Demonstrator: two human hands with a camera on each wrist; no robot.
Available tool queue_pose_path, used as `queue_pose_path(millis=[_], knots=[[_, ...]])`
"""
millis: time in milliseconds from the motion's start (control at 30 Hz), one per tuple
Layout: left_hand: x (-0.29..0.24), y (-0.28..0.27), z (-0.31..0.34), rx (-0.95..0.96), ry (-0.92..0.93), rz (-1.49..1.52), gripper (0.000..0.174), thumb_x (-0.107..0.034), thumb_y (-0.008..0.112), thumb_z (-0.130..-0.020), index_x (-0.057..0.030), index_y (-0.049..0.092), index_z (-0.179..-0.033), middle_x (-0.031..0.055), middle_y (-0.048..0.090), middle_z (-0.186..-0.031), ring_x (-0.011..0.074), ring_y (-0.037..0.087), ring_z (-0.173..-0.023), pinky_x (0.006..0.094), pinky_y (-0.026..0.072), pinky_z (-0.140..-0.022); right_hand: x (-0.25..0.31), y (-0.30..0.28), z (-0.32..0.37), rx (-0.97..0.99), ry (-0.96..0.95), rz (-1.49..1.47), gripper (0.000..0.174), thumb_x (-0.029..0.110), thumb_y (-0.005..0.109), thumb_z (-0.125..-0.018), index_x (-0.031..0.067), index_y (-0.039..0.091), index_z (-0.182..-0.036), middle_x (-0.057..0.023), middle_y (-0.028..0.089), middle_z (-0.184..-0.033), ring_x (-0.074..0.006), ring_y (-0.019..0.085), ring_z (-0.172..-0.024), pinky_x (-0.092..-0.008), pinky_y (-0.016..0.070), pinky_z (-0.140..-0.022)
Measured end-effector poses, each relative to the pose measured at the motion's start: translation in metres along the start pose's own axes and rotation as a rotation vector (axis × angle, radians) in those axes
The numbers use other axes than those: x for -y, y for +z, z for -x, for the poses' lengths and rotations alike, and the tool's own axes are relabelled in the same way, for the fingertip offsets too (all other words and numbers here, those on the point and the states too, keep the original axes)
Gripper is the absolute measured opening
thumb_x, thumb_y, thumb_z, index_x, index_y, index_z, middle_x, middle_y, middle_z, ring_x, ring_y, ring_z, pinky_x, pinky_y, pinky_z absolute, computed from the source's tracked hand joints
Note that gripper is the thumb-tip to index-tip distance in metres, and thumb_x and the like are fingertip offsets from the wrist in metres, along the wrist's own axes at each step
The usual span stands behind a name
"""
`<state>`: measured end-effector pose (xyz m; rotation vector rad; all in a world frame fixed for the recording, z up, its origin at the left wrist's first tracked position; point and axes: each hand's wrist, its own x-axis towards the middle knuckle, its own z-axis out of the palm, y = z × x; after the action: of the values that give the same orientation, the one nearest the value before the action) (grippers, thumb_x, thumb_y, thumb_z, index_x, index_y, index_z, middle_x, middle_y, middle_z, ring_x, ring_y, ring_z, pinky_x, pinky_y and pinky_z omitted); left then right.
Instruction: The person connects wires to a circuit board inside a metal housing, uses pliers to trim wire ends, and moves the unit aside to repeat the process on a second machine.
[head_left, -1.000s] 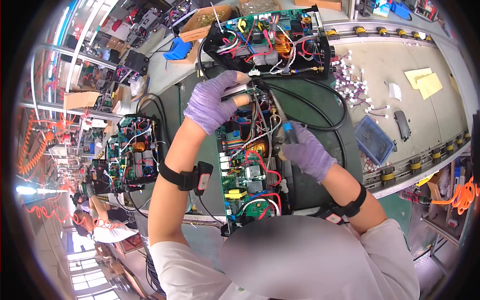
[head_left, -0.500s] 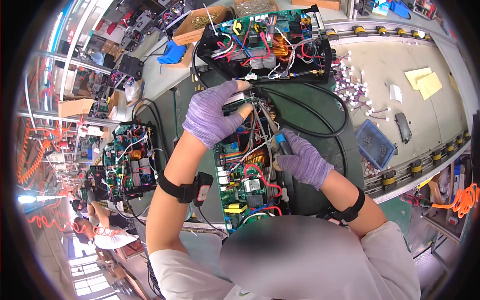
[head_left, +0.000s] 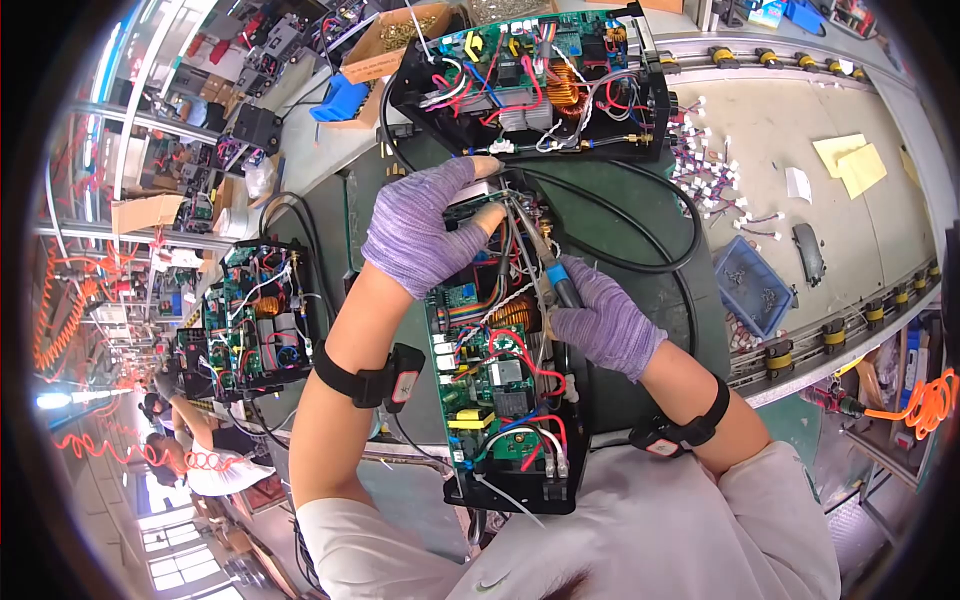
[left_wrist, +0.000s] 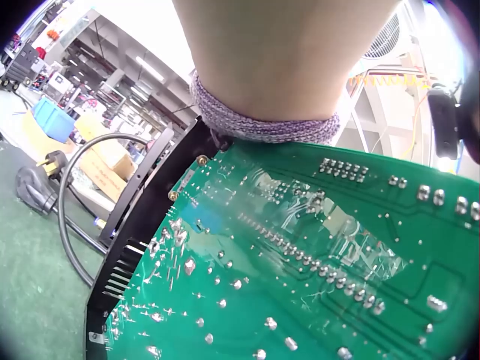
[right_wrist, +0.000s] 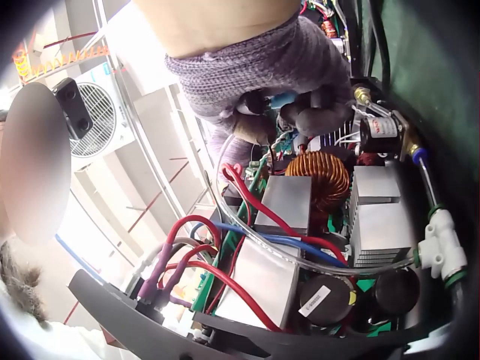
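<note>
An open electronic unit with a green circuit board and copper coil lies lengthwise before the person. At its far end the gloved left hand grips the edge, thumb and forefinger apart around it. In the left wrist view only the glove cuff shows above the board's soldered underside; the fingers are hidden. The gloved right hand holds a blue-handled tool, its long metal end angled toward the wires by the left thumb. Curled right-hand fingers are near the copper coil in the right wrist view.
A second open unit stands beyond the hands, a third at the left. Black cable loops beside the right hand. Small connectors and a blue tray lie at the right. Another person is at far left.
The right hand and tool have shifted slightly down and left, and the tool's metal end has come closer to the left thumb. The near end of the unit is now uncovered in the head view.
</note>
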<state>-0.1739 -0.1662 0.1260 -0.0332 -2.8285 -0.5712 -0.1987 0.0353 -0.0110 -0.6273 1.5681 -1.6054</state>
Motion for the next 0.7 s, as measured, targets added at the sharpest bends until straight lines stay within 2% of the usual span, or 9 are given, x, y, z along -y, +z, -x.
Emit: queue_pose_path(millis=[333,533,633,700], knots=[[0.000,0.000,0.001,-0.008,0.001,-0.001,0.039,-0.019,0.077,-0.076,-0.0102,0.067,-0.113,0.0133,0.071,-0.099,0.0268,0.070,-0.092,0.0342,0.0559,-0.080,0.022,-0.007,0.005,0.031,0.064,0.044,0.066,0.022,0.068,-0.080,-0.0090,0.042,-0.133,-0.0169,0.060,-0.082,-0.0218,0.059,-0.069,-0.0341,0.0499,-0.064],[0.003,0.002,0.001,-0.030,0.027,0.004,0.039,-0.019,0.077,-0.076,-0.0105,0.067,-0.113,0.0139,0.071,-0.098,0.0275,0.070,-0.092,0.0345,0.0560,-0.080,0.026,-0.007,0.008,0.018,0.117,-0.079,0.065,0.018,0.069,-0.080,-0.0066,0.043,-0.134,-0.0105,0.060,-0.086,-0.0151,0.056,-0.073,-0.0311,0.0493,-0.064],[0.002,0.001,0.002,-0.020,0.017,-0.006,0.040,-0.020,0.077,-0.076,-0.0107,0.067,-0.113,0.0143,0.071,-0.099,0.0279,0.070,-0.092,0.0347,0.0559,-0.080,0.047,-0.011,0.014,0.063,0.264,-0.186,0.063,0.015,0.069,-0.081,-0.0058,0.043,-0.134,-0.0070,0.059,-0.088,-0.0128,0.054,-0.074,-0.0286,0.0484,-0.064],[0.001,0.000,0.001,-0.008,0.004,-0.013,0.040,-0.020,0.077,-0.075,-0.0108,0.067,-0.113,0.0144,0.071,-0.099,0.0280,0.070,-0.092,0.0349,0.0558,-0.080,0.041,-0.008,0.014,0.068,0.209,-0.289,0.062,0.013,0.068,-0.081,-0.0057,0.043,-0.135,-0.0064,0.059,-0.089,-0.0120,0.053,-0.076,-0.0270,0.0483,-0.067]])
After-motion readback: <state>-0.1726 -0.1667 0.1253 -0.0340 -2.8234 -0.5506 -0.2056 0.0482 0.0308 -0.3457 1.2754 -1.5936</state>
